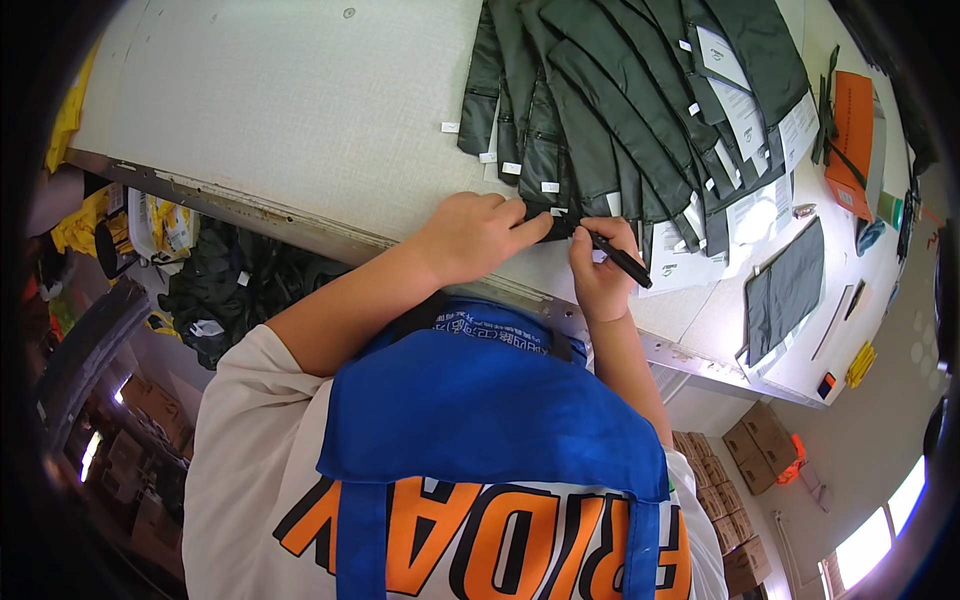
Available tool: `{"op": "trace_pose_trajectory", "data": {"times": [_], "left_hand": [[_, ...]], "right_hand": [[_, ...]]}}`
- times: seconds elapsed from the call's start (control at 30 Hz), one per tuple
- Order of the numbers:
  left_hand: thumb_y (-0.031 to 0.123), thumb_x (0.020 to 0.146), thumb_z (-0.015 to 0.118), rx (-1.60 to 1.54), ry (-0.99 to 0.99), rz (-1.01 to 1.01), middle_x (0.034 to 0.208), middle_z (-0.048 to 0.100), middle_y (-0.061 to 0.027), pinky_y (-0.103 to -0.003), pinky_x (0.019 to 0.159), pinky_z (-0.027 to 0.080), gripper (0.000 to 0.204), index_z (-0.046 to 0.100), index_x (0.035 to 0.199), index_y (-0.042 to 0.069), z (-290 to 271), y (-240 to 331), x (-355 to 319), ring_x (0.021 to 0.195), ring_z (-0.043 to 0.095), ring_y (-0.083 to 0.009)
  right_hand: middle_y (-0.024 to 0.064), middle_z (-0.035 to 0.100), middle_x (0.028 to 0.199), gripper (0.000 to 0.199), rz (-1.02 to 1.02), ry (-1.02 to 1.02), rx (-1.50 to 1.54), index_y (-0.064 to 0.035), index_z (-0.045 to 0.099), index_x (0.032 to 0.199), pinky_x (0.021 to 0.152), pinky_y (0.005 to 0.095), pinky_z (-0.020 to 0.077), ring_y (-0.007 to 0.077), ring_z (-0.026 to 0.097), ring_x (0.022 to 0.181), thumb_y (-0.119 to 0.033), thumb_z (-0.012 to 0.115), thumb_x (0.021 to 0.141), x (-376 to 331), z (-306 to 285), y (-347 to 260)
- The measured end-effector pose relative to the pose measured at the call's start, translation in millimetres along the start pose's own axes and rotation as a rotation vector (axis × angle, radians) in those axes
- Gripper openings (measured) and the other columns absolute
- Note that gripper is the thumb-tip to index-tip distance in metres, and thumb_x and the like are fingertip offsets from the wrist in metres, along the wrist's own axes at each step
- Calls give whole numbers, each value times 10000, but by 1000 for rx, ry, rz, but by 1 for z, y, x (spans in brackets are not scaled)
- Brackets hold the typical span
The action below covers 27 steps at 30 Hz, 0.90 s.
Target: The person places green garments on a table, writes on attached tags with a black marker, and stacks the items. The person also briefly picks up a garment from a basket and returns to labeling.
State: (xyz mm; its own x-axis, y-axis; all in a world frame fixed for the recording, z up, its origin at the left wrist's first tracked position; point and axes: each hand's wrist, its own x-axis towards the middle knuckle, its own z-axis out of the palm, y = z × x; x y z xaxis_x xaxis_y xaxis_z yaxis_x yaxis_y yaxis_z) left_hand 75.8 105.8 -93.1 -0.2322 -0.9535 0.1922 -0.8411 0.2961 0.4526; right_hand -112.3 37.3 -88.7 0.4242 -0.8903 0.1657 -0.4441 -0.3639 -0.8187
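Dark green fabric pouches (625, 120) with zippers and small white tags lie fanned out in an overlapping row on the pale table. At the table's near edge, my left hand (480, 238) has its fingers curled down on the near end of one pouch (562, 226), holding it. My right hand (603, 280) is closed around a black pen (624, 262). The pen slants across the fingers, its lower right end standing free. Its other end points toward the pouch by my left fingertips, where the exact contact is hidden.
White printed sheets (750, 215) stick out among the pouches. A separate dark pouch (788, 290) lies on the right, near an orange packet (852, 140) and a yellow bundle (860, 364). Below the table's left edge hangs a heap of dark fabric (225, 290). Cardboard boxes (760, 450) stand lower right.
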Motion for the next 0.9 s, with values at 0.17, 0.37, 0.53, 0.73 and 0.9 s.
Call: {"op": "trace_pose_trajectory", "data": {"times": [0.17,0.37,0.53,0.73,0.9], "left_hand": [[172,757,577,52,-6,-10,696,487,14,-297,492,445,443,629,1196,186,2,0,0,595,535,-147],[179,764,569,53,-15,-9,709,498,11,-294,511,450,439,625,1200,172,4,0,-3,605,537,-147],[184,767,567,30,-12,-5,706,497,14,-292,498,444,428,629,1190,180,5,-1,-2,600,537,-149],[186,769,567,49,8,2,702,496,18,-291,482,436,425,630,1190,193,5,-1,-1,594,536,-152],[179,767,573,35,-6,-20,714,500,5,-300,500,445,433,625,1197,191,7,0,-2,614,548,-158]], "right_hand": [[116,599,763,164,-10,17,22,-33,594,841,619,328,476,260,585,688,25,677,713,-2,-3,1],[113,601,774,182,-117,-23,-92,-39,592,845,611,345,476,272,581,698,19,690,703,1,-2,-2],[113,593,766,193,-117,-25,-101,-42,594,854,615,357,471,279,571,697,16,694,699,2,-1,-1],[114,590,775,187,-94,-38,-125,-42,591,854,627,360,469,287,573,708,15,689,706,2,-1,-2],[114,586,771,187,-98,-28,-114,-43,585,852,618,360,468,286,573,704,20,680,705,1,-1,0]]}}
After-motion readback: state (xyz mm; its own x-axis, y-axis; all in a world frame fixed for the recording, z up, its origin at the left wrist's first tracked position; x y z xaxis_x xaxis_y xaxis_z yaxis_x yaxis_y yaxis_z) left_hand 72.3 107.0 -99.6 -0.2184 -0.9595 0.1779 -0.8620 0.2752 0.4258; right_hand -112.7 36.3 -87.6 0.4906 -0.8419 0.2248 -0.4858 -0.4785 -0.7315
